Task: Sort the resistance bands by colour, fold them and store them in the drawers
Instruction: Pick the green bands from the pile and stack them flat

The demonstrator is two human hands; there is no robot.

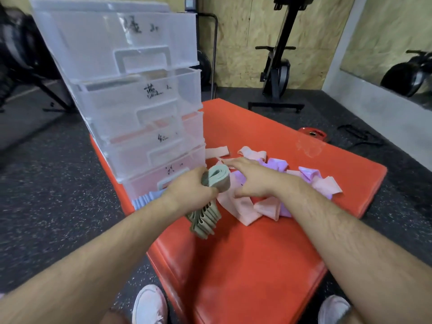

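Observation:
My left hand [190, 189] grips a folded grey-green band [217, 181] above the orange mat [245, 265]. Under that hand lies a stack of folded grey-green bands [204, 220]. My right hand [251, 177] hovers with fingers spread over a loose pile of pink bands [243, 206] and purple bands [278, 164], right beside the held band. A clear plastic drawer tower [131, 94] with handwritten labels stands on the mat's left part; its drawers look closed. Folded blue bands [146, 199] lie at the tower's foot.
A red weight plate [312, 134] lies beyond the mat's far edge, with black straps [360, 136] on the speckled floor. Exercise machines [278, 73] stand against the plywood wall. My two shoes [149, 305] are at the mat's near corner.

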